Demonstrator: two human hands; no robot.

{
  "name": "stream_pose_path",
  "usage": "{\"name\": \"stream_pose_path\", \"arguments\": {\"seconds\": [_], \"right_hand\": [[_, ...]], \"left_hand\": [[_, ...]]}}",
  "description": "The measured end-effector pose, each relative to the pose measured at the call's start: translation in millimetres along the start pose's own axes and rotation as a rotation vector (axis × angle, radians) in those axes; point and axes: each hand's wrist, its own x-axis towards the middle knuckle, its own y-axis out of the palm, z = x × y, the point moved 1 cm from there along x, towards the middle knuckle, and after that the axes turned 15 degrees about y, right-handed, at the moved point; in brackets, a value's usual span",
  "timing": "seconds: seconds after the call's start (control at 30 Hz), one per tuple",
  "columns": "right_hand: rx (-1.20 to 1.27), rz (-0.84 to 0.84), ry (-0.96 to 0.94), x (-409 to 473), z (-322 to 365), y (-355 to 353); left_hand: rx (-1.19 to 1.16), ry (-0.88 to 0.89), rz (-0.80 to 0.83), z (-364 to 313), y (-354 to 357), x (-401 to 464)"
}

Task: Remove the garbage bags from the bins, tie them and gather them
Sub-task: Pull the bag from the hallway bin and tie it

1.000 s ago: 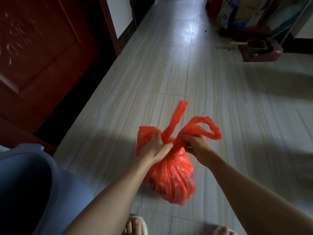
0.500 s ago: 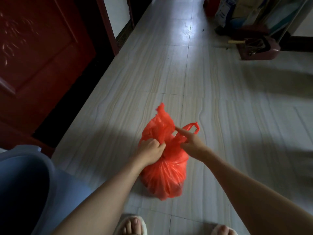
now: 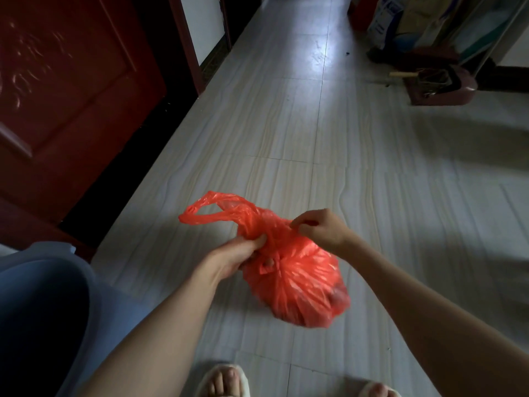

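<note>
A full red plastic garbage bag (image 3: 300, 282) hangs in the air in front of me, above the tiled floor. Its neck is gathered and twisted. My left hand (image 3: 234, 256) grips the neck from the left, fingers curled round the plastic. My right hand (image 3: 320, 227) pinches the plastic at the top right of the neck. One handle loop (image 3: 211, 210) sticks out to the upper left, free of both hands. A blue bin (image 3: 45, 310) stands at the lower left, its inside dark.
A dark red door (image 3: 65, 90) and its frame run along the left. At the far right stands a dark red dustpan (image 3: 440, 87) with boxes and clutter behind it. Pale floor tiles (image 3: 400, 210) stretch ahead. My slippered feet (image 3: 226, 379) show at the bottom.
The handle loop has swung from the right side over to the upper left. My right hand moved up to the right of the neck; the bag's body has tilted to the lower right.
</note>
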Motion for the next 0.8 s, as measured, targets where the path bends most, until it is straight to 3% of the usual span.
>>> {"name": "stream_pose_path", "arguments": {"seconds": [0.1, 0.2, 0.33, 0.5, 0.7, 0.73, 0.8], "right_hand": [[0.259, 0.047, 0.061, 1.7, 8.7, -3.5], [0.484, 0.197, 0.163, -2.0, 7.9, -5.9], [0.425, 0.508, 0.235, -10.2, -1.3, -0.4], [0.225, 0.567, 0.230, -12.9, -12.7, -1.1], [0.008, 0.670, 0.228, -15.4, -14.0, 1.0], [-0.047, 0.619, 0.236, -14.1, -14.6, 2.7], [-0.126, 0.340, 0.234, -6.7, -19.1, 2.6]], "left_hand": [[-0.148, -0.048, -0.088, -5.2, 1.7, 2.7], [-0.364, -0.047, -0.048, -9.0, -4.1, 3.0], [-0.511, 0.012, -0.076, -11.7, -7.7, 3.8], [-0.524, 0.041, -0.100, -19.3, -1.2, 9.0], [-0.260, 0.044, -0.245, -21.0, 5.5, 1.0], [-0.108, 0.066, -0.289, -20.2, 5.0, -0.8], [0.268, 0.113, -0.335, -15.1, 1.1, -0.4]]}}
